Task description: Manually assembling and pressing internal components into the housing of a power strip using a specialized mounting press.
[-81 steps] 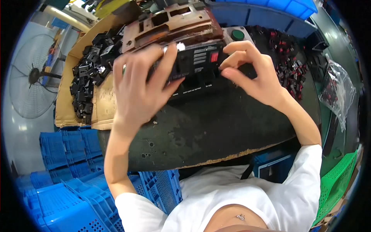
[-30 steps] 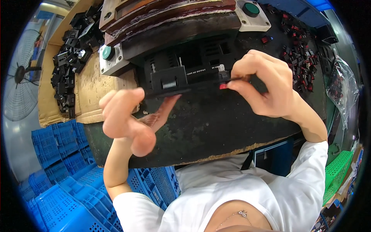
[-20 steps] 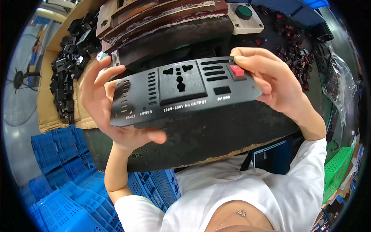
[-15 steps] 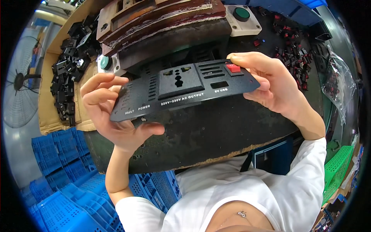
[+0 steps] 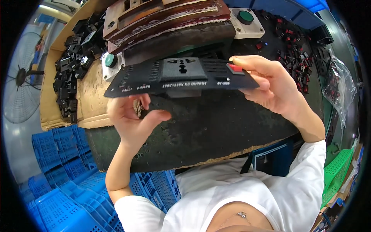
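Note:
A black panel (image 5: 150,77) hangs in the air above the table, tilted so I see its front at a slant. It carries a square black socket (image 5: 182,69), slotted vents and a red rocker switch (image 5: 235,68) at its right end. My right hand (image 5: 266,79) grips that end between thumb and fingers. Under the panel's left part is my left hand (image 5: 131,116), its thumb spread away and its fingers partly hidden by the panel; it does not appear to clasp the panel.
Behind the panel stands a machine fixture (image 5: 166,25) flanked by two green push buttons (image 5: 245,17). A cardboard box (image 5: 91,104) of black sockets lies at the left, a pile of red-and-black switches (image 5: 295,54) at the far right. Blue crates (image 5: 73,205) stand lower left, beside the dark table (image 5: 216,127).
My left hand has come off the panel's left end and moved below it. The panel has tipped to a flatter slant, while my right hand keeps its hold.

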`<state>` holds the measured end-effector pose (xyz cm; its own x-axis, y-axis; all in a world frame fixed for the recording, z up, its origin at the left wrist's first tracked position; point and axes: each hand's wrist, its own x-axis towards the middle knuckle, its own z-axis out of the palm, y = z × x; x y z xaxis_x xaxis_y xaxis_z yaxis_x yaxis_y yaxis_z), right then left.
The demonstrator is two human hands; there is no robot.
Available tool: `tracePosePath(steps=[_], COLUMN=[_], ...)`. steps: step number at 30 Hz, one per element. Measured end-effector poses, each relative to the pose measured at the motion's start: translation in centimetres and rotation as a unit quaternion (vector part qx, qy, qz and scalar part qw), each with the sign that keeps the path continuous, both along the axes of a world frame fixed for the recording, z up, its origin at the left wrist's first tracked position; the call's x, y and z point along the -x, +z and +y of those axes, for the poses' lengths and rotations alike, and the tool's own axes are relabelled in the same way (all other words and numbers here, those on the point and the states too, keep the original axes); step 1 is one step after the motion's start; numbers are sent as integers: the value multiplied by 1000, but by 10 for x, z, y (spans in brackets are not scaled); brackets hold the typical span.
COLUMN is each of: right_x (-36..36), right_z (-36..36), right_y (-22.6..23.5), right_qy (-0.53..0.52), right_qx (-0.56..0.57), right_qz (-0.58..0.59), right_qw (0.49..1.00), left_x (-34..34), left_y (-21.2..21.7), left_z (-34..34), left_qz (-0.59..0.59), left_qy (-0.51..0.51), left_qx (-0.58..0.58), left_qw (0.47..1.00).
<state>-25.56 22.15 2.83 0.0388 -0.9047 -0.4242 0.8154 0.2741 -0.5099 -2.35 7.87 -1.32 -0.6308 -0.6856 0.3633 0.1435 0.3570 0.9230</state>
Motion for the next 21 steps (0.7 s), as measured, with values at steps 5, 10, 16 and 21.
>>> tracePosePath(steps=[5, 10, 16, 21], right_x=[-6, -5, -5, -6], right_z=[3, 5, 3, 2], right_y=[-1, -1, -6, -4], right_qy=[65, 77, 62, 76], right_qx=[104, 139, 221, 232], right_qz=[211, 250, 300, 373], right_qw=[970, 955, 926, 895], left_x=[16, 19, 5, -16], left_y=[19, 23, 20, 15], left_z=[-4, 3, 1, -6], left_qz=[-108, -74, -51, -47], left_qy=[-100, -141, -114, -45], left_qx=[120, -113, -81, 126], left_qw=[982, 981, 989, 990])
